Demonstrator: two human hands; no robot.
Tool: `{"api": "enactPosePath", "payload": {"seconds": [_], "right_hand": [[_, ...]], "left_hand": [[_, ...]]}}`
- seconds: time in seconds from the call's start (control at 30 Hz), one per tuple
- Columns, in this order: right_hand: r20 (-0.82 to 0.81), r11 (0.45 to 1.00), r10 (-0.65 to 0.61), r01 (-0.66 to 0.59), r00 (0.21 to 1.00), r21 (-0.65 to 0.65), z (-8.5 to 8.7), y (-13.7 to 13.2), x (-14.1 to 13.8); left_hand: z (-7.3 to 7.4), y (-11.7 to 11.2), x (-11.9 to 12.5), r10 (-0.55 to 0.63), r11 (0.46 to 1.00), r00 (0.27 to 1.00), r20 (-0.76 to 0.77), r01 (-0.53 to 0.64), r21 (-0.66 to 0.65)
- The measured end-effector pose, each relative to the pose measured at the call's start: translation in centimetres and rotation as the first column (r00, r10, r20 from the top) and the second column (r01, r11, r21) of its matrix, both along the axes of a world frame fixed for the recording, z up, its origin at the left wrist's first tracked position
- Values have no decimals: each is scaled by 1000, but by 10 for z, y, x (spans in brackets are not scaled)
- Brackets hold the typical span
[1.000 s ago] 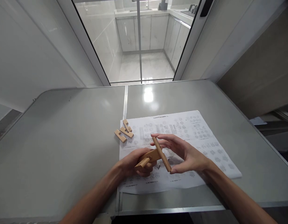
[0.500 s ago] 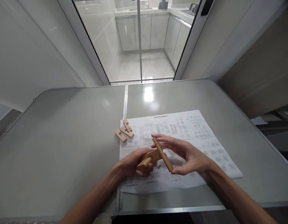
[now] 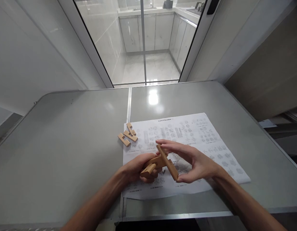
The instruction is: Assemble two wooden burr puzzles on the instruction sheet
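Note:
My left hand is closed round the near end of a wooden puzzle bar. My right hand pinches a second wooden bar between its fingertips at the far end and its thumb at the near end. This second bar lies across the first one, and the two touch where they cross. Both are held just above a printed instruction sheet. Three loose notched wooden pieces lie at the sheet's far left corner, beyond my left hand.
The grey folding table has a seam down its middle. The near edge runs just below the sheet. Beyond the far edge stands a glass sliding door with a kitchen behind it. A wall is at the right.
The bar in my right hand has tipped slightly and settled lower against the bar in my left hand. Both hands stay in nearly the same place.

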State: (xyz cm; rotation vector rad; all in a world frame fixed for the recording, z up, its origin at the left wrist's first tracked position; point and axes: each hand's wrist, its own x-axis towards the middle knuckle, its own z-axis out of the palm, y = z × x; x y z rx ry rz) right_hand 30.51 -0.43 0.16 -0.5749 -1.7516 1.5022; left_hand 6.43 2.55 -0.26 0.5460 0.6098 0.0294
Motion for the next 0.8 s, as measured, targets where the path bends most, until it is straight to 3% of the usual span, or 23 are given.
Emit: {"api": "enactPosePath", "payload": {"seconds": [0.53,0.8], "right_hand": [[108,999,-13,9,994,37,2,-2,-15],[95,998,-31,26,995,48,-4,-5,-19]], "left_hand": [[-12,-1,-2,-46,999,999,17,46,-5],[-7,-4,3,-13,999,1000,-21,14,36]]}}
